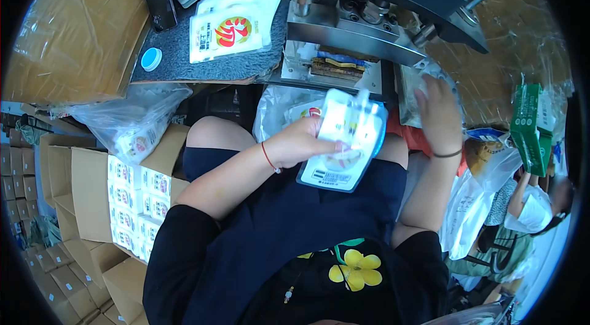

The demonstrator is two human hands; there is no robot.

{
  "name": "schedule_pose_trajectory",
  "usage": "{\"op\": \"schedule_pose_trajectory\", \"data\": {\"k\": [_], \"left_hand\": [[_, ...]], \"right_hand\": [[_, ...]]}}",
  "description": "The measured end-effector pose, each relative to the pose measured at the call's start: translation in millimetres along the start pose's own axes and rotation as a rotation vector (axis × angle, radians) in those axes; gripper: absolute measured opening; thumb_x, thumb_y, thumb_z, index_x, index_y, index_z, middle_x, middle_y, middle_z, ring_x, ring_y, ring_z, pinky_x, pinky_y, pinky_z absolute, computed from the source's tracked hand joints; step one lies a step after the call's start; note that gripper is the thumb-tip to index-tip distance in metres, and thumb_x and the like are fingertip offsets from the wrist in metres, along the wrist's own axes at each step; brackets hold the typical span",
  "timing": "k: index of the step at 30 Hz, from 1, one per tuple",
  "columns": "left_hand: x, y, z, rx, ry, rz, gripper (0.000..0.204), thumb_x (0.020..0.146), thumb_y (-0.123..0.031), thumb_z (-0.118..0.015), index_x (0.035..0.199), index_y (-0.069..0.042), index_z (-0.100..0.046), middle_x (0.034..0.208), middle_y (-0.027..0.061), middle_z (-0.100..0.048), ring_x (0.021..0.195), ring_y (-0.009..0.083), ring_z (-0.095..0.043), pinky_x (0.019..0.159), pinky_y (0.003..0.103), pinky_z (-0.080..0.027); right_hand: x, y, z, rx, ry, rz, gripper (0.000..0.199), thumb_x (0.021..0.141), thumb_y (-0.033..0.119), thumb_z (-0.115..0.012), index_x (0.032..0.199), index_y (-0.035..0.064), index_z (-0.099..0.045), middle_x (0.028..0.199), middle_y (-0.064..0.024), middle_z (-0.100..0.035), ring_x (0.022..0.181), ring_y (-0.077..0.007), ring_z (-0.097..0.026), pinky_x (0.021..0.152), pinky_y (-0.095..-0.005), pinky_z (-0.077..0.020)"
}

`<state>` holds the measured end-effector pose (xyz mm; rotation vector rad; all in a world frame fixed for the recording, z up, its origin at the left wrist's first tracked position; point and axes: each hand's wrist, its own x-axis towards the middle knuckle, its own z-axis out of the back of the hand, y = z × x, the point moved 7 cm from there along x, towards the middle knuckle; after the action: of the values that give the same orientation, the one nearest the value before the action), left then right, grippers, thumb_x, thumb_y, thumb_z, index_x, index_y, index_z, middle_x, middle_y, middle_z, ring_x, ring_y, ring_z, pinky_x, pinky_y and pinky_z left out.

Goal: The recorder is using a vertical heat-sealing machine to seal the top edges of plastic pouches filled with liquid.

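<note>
Over my lap, my left hand is closed on a flat white plastic pouch with a spout at its top and dark print near its bottom edge. More pouches may lie behind it; I cannot tell how many. My right hand is raised at the right, beside a clear plastic bag next to the press. Motion smears its fingers, so whether they hold anything is unclear. In front of me stands a metal press, with worn blue and yellow strips on its bed.
On the grey bench mat lie white pouches with red print, a phone and a blue round lid. An open carton of packed goods stands at left. A green box and another person are at right.
</note>
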<state>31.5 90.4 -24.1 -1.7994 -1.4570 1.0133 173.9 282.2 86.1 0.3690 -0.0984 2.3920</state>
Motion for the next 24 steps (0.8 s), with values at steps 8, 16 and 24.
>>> {"op": "schedule_pose_trajectory", "data": {"k": [8, 16, 24], "left_hand": [[27.4, -34.2, 44.4, -0.146, -0.133, 0.022, 0.035, 0.088, -0.001, -0.068, 0.122, 0.005, -0.063, 0.117, 0.0141, -0.07, 0.104, 0.0216, -0.069, 0.092, 0.034, -0.055], [-52.9, -151.0, 130.9, 1.954, -1.235, -0.579, 0.058, 0.093, -0.032, -0.062, 0.142, -0.005, -0.045, 0.137, 0.0272, -0.049, 0.128, 0.042, -0.049, 0.107, 0.055, -0.038], [-86.0, -102.1, 115.3, 1.351, -0.845, -0.529, 0.023, 0.093, -0.004, -0.055, 0.113, -0.004, -0.067, 0.104, 0.018, -0.07, 0.098, 0.033, -0.067, 0.088, 0.038, -0.052]], "right_hand": [[10.3, -43.2, -48.9, 0.327, 0.329, 0.091, 0.024, 0.093, 0.02, -0.063, 0.11, 0.0041, -0.06, 0.098, -0.0163, -0.063, 0.083, -0.0316, -0.062, 0.074, -0.0411, -0.0493], [-10.8, -42.3, -40.4, 0.739, 0.283, 0.116, 0.02, 0.099, 0.006, -0.051, 0.116, 0.0004, -0.059, 0.103, -0.0086, -0.064, 0.102, -0.018, -0.059, 0.092, -0.0295, -0.0453], [-17.9, -3.6, 0.2, 0.747, -0.065, -0.081, 0.019, 0.093, -0.001, -0.06, 0.111, 0.0002, -0.062, 0.103, -0.01, -0.069, 0.094, -0.0173, -0.068, 0.081, -0.028, -0.0515]]}}
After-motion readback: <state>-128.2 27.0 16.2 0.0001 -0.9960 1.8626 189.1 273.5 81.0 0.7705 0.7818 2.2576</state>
